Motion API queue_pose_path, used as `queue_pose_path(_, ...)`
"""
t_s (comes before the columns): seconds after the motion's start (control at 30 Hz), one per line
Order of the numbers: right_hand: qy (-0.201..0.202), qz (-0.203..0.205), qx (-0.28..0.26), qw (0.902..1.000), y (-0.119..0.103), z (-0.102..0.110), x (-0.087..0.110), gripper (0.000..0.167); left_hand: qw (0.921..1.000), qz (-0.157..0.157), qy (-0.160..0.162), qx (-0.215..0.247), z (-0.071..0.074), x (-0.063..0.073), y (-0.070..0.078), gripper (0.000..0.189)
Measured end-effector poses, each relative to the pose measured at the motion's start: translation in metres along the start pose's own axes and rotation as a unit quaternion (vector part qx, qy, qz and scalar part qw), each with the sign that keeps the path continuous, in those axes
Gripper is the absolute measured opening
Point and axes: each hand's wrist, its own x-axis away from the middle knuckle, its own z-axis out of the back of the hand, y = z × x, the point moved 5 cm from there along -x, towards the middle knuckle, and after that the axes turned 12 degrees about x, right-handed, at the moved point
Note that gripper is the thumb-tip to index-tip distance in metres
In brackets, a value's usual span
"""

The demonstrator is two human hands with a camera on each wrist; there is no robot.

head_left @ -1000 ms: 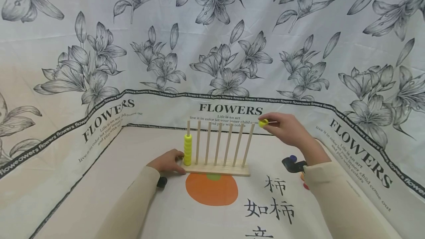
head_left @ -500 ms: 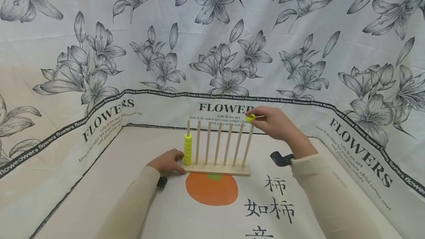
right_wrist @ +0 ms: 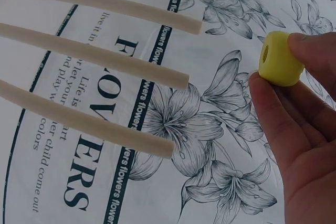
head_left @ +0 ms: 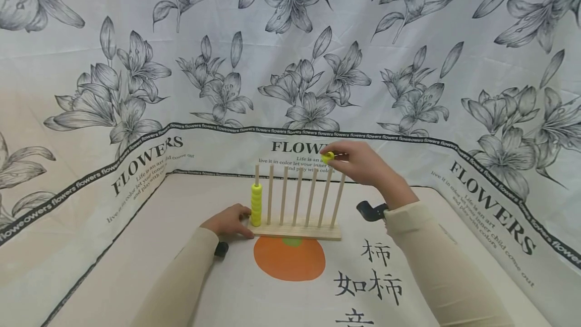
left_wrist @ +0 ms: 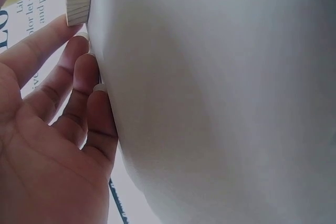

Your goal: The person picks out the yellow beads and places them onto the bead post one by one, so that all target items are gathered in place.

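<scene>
In the head view a wooden peg rack (head_left: 299, 231) stands on the table, with several upright pegs along its base. Yellow beads (head_left: 256, 206) are stacked on the leftmost peg. My left hand (head_left: 227, 221) holds the left end of the base, thumb in front; in the left wrist view a finger touches the base's end (left_wrist: 79, 3). A single yellow bead (right_wrist: 279, 61) is pinched between thumb and fingers of my right hand (head_left: 363, 163), its hole facing the pegs. That bead is above the peg tops, toward the rack's right side, apart from them.
The pale tablecloth (head_left: 218, 286) bears a printed orange persimmon (head_left: 290, 261) and dark characters (head_left: 369, 286). Behind rises a white curtain (head_left: 354, 90) with flower drawings. A black wrist strap piece (head_left: 372, 211) juts out below the right hand.
My right hand has moved left with the yellow bead, from beyond the rightmost peg to above the right-hand pegs, rising slightly. The left hand and rack stay where they were.
</scene>
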Motion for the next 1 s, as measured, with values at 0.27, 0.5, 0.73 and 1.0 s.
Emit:
queue_pose_path(0.27,-0.002,0.016,-0.003,0.9999,-0.012,-0.003,-0.010,0.029,1.0000,0.003,0.005,0.000,0.001,0.000,-0.001,0.080)
queue_pose_path(0.5,-0.009,0.020,-0.015,0.9996,-0.022,-0.015,-0.021,0.028,0.9999,0.006,0.007,0.008,0.000,-0.001,-0.003,0.082)
queue_pose_path(0.73,-0.015,0.026,-0.024,0.9993,-0.031,-0.021,-0.031,0.030,1.0000,-0.002,0.006,0.004,0.000,-0.001,-0.001,0.080)
queue_pose_path(1.0,-0.027,0.020,-0.022,0.9992,-0.039,-0.032,-0.042,0.030,0.9999,0.006,0.007,0.013,-0.001,-0.003,-0.004,0.081)
